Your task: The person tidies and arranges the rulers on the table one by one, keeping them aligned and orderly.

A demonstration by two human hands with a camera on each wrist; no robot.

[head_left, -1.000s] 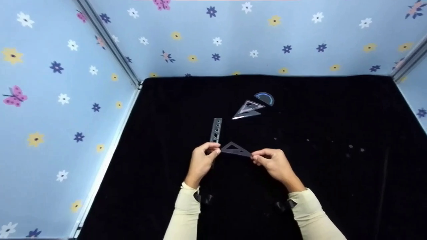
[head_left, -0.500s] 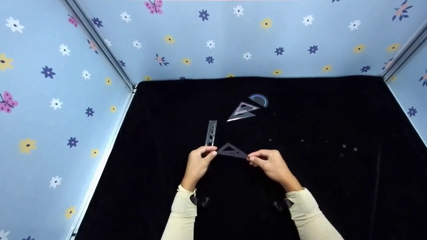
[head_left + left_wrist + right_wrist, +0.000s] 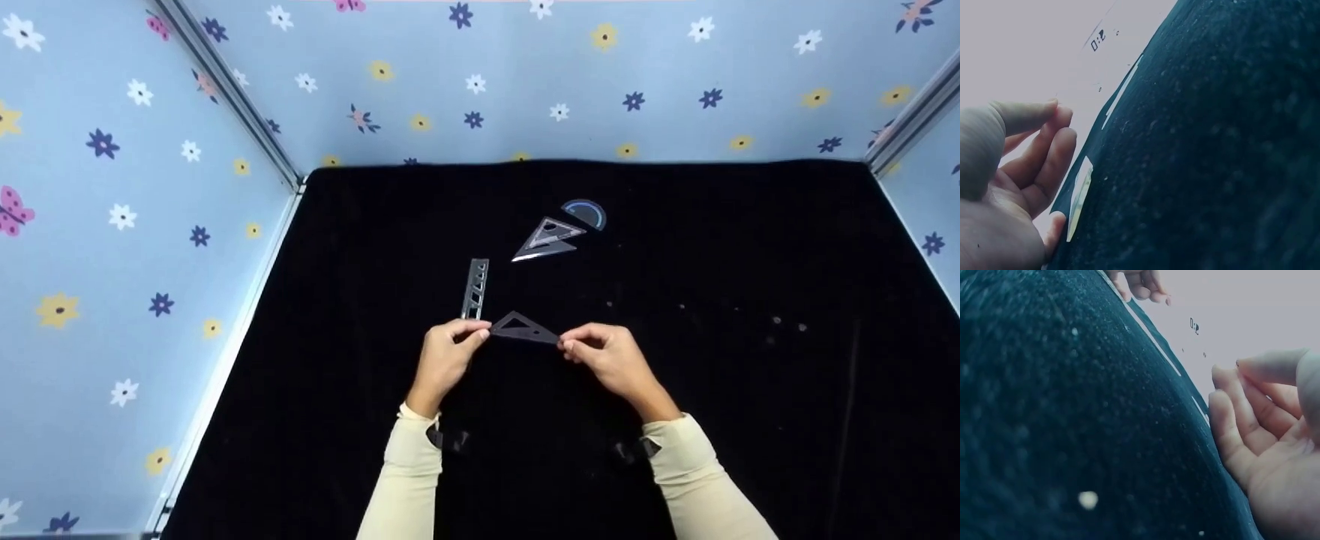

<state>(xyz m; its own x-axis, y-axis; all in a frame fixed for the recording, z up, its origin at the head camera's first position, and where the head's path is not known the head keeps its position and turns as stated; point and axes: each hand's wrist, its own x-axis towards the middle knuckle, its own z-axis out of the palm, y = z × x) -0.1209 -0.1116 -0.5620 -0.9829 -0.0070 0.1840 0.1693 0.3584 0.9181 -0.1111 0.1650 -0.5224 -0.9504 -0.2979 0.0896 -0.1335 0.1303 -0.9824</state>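
Observation:
A clear set square (image 3: pixel 523 335) with a triangular cutout stretches between both hands, low in the middle of the head view. My left hand (image 3: pixel 441 360) pinches its left corner between thumb and fingertips. At the opposite corner, my right hand (image 3: pixel 621 369) holds it the same way. Just beyond the left hand's fingers lies a clear ruler (image 3: pixel 472 285) with a row of cutouts; its near end is hidden behind that hand. The wrist views show the pinching left hand (image 3: pixel 1022 169) and right hand (image 3: pixel 1275 444), with dark printed marks between them.
Farther back on the black cloth (image 3: pixel 712 412) lies another set square (image 3: pixel 559 233), overlapping a clear triangular piece (image 3: pixel 553 249). A half-round protractor (image 3: pixel 589 216) with a blue arc lies beside them. Flower-printed panels (image 3: pixel 510 75) enclose the table's back and sides.
The head view shifts slightly. Both hands keep hold of the set square in nearly the same place, its right corner a little higher; the ruler and the pieces behind stay put.

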